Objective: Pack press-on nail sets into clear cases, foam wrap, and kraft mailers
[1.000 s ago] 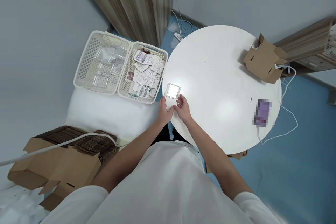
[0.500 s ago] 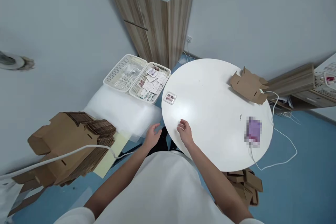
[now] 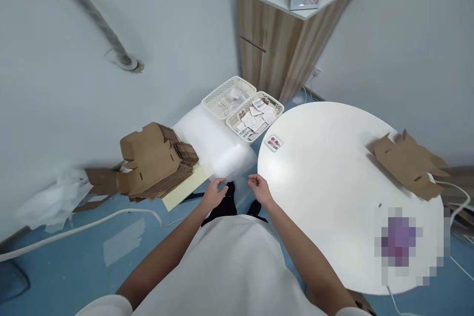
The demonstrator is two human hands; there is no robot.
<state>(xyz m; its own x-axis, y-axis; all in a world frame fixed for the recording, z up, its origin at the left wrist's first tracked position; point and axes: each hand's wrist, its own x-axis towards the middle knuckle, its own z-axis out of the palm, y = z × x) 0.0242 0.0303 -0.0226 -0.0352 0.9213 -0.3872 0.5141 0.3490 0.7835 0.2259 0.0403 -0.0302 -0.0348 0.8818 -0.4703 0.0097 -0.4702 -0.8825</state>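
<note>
Head view shows us between steps: our left hand (image 3: 215,192) and right hand (image 3: 259,188) hover empty over our lap, fingers loosely open. Next we likely reach left for the flat cardboard boxes (image 3: 155,165). Farther off, the small packet (image 3: 274,143) lies on the desk (image 3: 333,177) edge, near the basket (image 3: 255,116).

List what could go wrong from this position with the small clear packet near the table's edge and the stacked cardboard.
The small clear packet of coloured pieces lies close to the rim of the round white table; a brush from the right hand might knock it off. The stack of flat brown cardboard boxes leans unevenly and may slide. The left hand hovers empty over the floor, near the white foam roll.
</note>
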